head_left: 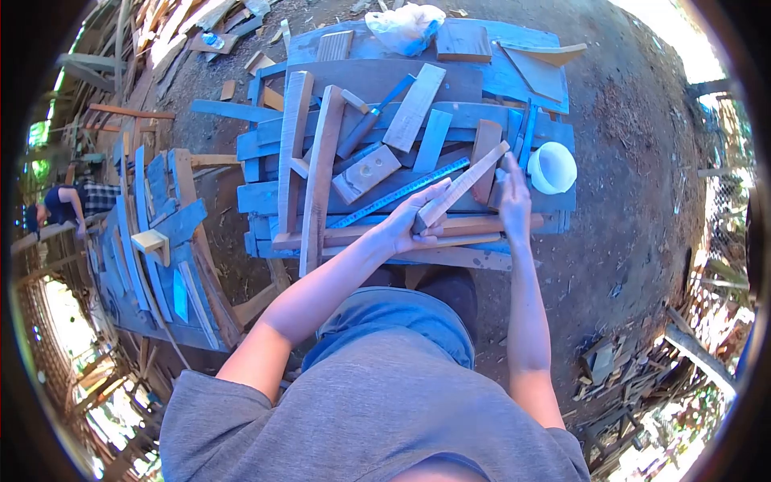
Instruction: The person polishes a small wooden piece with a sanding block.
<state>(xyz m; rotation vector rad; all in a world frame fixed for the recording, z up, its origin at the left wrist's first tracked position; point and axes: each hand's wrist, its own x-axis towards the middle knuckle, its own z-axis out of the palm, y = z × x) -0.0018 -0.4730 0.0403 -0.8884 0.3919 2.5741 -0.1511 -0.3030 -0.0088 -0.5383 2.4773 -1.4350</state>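
Note:
My left hand (414, 218) is wrapped round the lower end of a wooden bar (462, 189), which slants up to the right above the workbench (261, 145). Beside the bar's upper end is my right hand (514, 197), fingers stretched upward; whether it touches the bar is unclear. Beneath lie a blue-looking ruler (393, 195), a block with round marks (366, 173) and a short dark board (485, 161). Two long curved pieces (321, 173) lie on the left part of the bench, near a chisel-like tool (369, 120).
A white bucket (552, 168) stands at the bench's right edge. Behind are a plastic bag (405, 28) and a wood block (463, 42). Another wood-covered bench (181, 309) stands left, with a person (72, 202) beyond it. Scrap wood (614, 361) lies at lower right.

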